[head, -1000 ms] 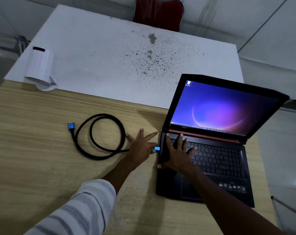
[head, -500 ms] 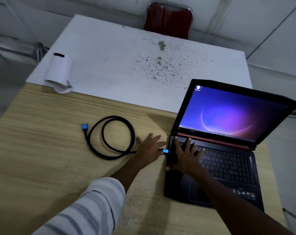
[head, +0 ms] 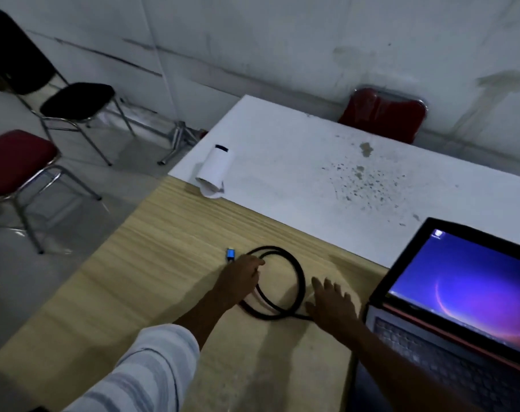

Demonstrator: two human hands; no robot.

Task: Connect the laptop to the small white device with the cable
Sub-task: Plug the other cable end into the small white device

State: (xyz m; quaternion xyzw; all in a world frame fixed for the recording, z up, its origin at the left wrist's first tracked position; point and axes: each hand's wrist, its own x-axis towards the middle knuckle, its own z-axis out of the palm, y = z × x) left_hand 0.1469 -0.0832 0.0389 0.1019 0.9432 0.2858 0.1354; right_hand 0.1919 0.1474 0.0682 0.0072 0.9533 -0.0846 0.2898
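A black cable (head: 297,281) lies coiled on the wooden table, its free blue plug (head: 230,254) at the coil's left. My left hand (head: 241,276) rests on the cable just behind that plug, fingers curled over it. My right hand (head: 331,304) lies flat with fingers spread on the table beside the cable's other end, left of the open black laptop (head: 461,295). The cable's laptop end is hidden behind my right hand. The small white device (head: 214,171) lies on its side on the white board at the far left.
A stained white board (head: 357,179) covers the far half of the wooden table (head: 163,263). A red chair (head: 383,114) stands behind the table. A black chair (head: 71,101) and another red chair (head: 15,162) stand on the floor to the left.
My left hand moved from the laptop-side plug leftwards to the free blue plug. My right hand left the keyboard and came down on the table. The view swung left.
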